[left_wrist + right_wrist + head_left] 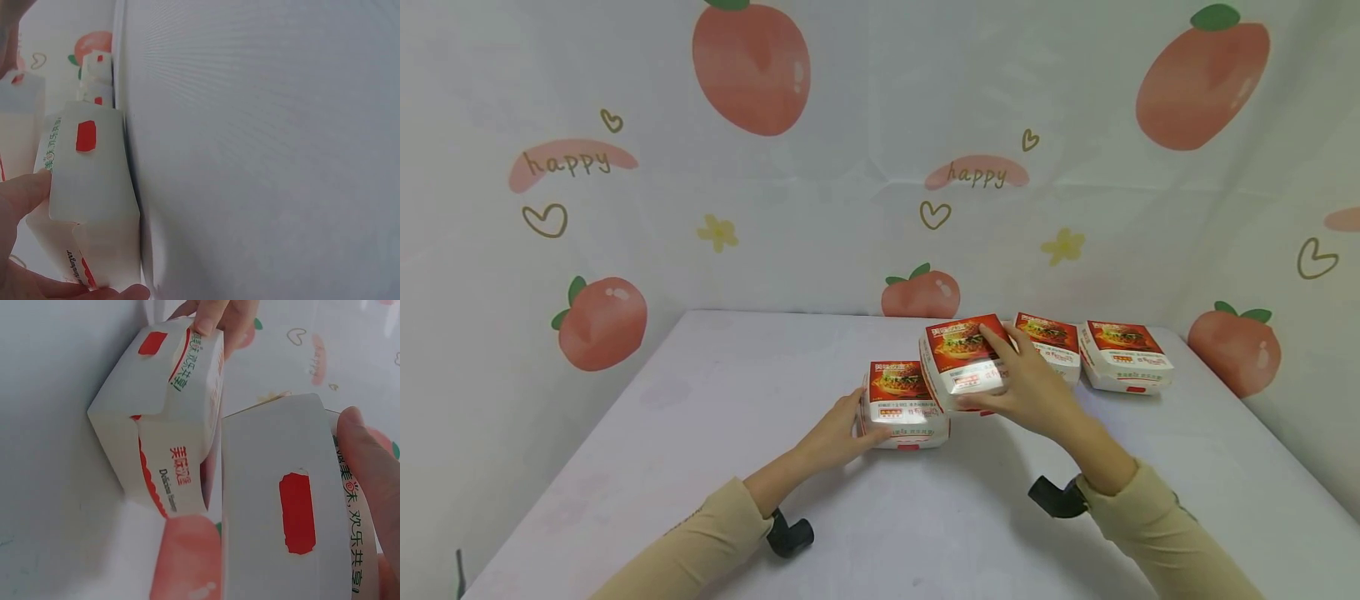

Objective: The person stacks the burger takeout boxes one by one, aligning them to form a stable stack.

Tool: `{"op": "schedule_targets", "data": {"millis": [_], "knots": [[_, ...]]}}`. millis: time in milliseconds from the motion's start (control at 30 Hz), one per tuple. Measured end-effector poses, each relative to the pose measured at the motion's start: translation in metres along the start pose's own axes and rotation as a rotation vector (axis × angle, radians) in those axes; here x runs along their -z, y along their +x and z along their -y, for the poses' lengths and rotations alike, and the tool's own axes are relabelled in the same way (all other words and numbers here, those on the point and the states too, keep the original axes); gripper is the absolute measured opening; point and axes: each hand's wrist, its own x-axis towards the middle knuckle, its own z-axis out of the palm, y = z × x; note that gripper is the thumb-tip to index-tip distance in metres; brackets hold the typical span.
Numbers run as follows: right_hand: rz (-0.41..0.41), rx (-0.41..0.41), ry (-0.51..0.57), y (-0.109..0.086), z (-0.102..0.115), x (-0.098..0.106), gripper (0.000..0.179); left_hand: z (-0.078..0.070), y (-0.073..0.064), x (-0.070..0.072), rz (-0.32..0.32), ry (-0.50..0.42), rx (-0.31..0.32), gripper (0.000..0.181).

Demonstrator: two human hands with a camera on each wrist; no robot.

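Observation:
A white and red hamburger box (pixel 910 408) rests on the table, its lid printed with a burger picture. My left hand (pixel 835 433) holds it at the left side, thumb on the near edge; the left wrist view shows fingers along the side of this box (pixel 94 175). Lifted off the table, a second hamburger box (pixel 962 354) is tilted in my right hand (pixel 1033 387), fingers over the top and thumb at the near side. In the right wrist view this raised box (pixel 287 506) is apart from the lower box (pixel 156 406).
Two more hamburger boxes, one partly behind my right hand (pixel 1052 342) and one farther right (pixel 1127 354), stand on the white table (pixel 700 400) at its back right. A pale fruit-print cloth (pixel 835 225) hangs behind. Black wrist cameras (pixel 790 535) show below the hands.

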Motion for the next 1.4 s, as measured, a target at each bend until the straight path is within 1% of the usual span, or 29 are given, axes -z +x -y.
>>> {"op": "schedule_targets", "data": {"millis": [167, 233, 400, 467, 633, 967, 1133, 1400], "knots": [[-0.005, 0.015, 0.02, 0.002, 0.005, -0.004, 0.101, -0.001, 0.0, 0.0, -0.002, 0.001, 0.011, 0.082], [-0.006, 0.017, 0.028, 0.003, 0.008, -0.006, 0.101, -0.001, 0.0, 0.001, -0.003, 0.008, 0.005, 0.082], [0.011, 0.009, 0.031, 0.005, 0.014, -0.01, 0.101, -0.001, 0.0, 0.001, -0.003, -0.001, 0.011, 0.083], [0.018, 0.005, 0.028, 0.005, 0.016, -0.011, 0.101, -0.001, 0.0, 0.001, -0.001, -0.01, 0.025, 0.082], [0.016, 0.002, 0.03, 0.006, 0.02, -0.015, 0.101, 0.0, 0.001, 0.0, -0.002, -0.008, 0.024, 0.082], [0.006, 0.015, -0.02, 0.008, 0.026, -0.023, 0.101, 0.001, 0.002, 0.0, 0.0, -0.012, -0.004, 0.077], [0.02, 0.011, -0.004, 0.01, 0.029, -0.028, 0.101, 0.001, 0.002, 0.0, 0.003, -0.027, -0.025, 0.073], [0.014, 0.001, 0.018, 0.011, 0.037, -0.032, 0.1, 0.001, 0.003, -0.001, 0.009, -0.055, -0.067, 0.063]]}}
